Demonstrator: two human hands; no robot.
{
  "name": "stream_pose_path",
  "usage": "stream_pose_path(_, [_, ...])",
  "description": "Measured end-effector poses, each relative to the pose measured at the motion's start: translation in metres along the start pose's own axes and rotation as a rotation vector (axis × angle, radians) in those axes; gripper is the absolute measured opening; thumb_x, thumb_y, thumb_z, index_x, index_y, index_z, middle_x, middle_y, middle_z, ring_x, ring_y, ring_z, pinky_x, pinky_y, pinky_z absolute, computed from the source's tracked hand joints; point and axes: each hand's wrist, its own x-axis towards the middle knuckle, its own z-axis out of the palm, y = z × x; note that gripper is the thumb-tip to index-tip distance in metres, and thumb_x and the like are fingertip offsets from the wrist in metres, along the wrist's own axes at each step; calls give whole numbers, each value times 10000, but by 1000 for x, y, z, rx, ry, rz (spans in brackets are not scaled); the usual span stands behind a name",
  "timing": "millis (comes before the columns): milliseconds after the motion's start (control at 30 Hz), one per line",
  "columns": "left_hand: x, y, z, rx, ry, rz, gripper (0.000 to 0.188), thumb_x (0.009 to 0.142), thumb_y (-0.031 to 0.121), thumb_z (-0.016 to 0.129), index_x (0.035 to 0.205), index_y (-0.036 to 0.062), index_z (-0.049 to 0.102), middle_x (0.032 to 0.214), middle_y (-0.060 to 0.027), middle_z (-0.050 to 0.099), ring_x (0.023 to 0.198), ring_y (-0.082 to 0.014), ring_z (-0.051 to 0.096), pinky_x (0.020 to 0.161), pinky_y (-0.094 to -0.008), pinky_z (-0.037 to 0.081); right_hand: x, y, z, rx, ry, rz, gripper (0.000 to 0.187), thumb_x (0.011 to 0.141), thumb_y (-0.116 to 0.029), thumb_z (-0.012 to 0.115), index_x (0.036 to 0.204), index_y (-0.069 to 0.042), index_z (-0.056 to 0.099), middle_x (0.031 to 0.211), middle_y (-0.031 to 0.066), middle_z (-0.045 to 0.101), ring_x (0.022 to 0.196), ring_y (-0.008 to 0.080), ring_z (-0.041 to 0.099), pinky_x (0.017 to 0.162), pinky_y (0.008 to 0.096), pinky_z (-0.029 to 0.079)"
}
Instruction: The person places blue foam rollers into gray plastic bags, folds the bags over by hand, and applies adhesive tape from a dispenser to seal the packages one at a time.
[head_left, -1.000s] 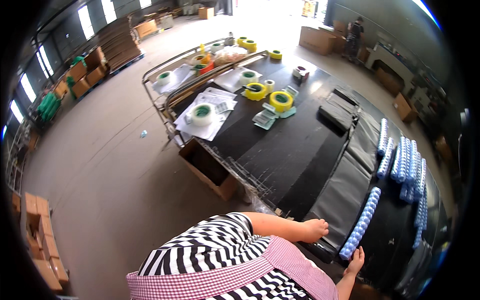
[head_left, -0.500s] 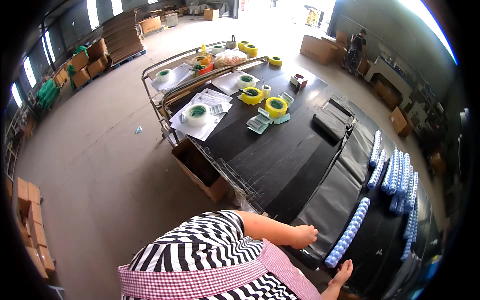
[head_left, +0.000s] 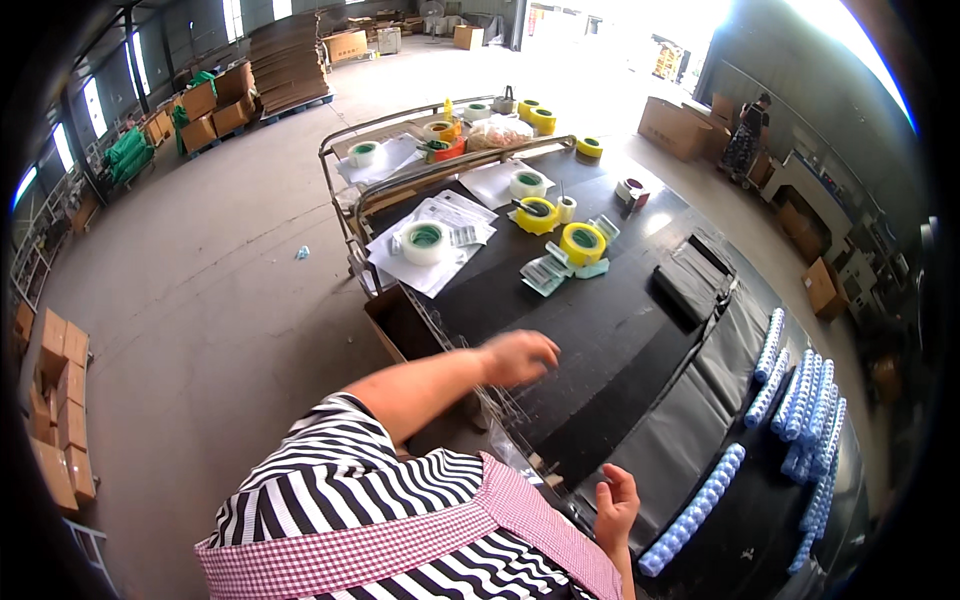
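Note:
My left hand (head_left: pixel 520 358) reaches over the near left part of the black table (head_left: pixel 600 345), slightly blurred, its fingers loosely bent and apart with nothing visible in them. Lower down, my right hand (head_left: pixel 617 500) is held up beside the edge of a folded black plastic sheet (head_left: pixel 655 450), thumb and fingers apart and holding nothing. Just right of it lies a single blue bubble-textured roll (head_left: pixel 692 510). Beyond my left hand are a yellow tape roll (head_left: pixel 582 244) with pale label strips (head_left: pixel 545 272), and a clear tape roll (head_left: pixel 424 243) on white papers (head_left: pixel 440 275).
Several more blue rolls (head_left: pixel 805 400) lie at the table's right. A metal-railed cart (head_left: pixel 350 215) adjoins the far left edge, and a cardboard box (head_left: pixel 398 325) stands below. Stacked cartons (head_left: pixel 65 400) are at left. A person (head_left: pixel 747 135) stands far right.
My left hand has moved away from the black sheet, up and left over the table. My right hand has risen and shifted left, away from the end of the near blue roll. The view has shifted.

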Motion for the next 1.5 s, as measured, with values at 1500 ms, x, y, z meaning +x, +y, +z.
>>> stream_pose_path(1500, [248,-612,-500,35,609,-321,465,792,136,834,1193,-43,681,1198,-192,697,1085,-327,683,967,-391,513,250,-23,444,-784,57,-79,382,701,-179,813,1054,-87,700,1220,110,602,1030,279,616,910,395,521])
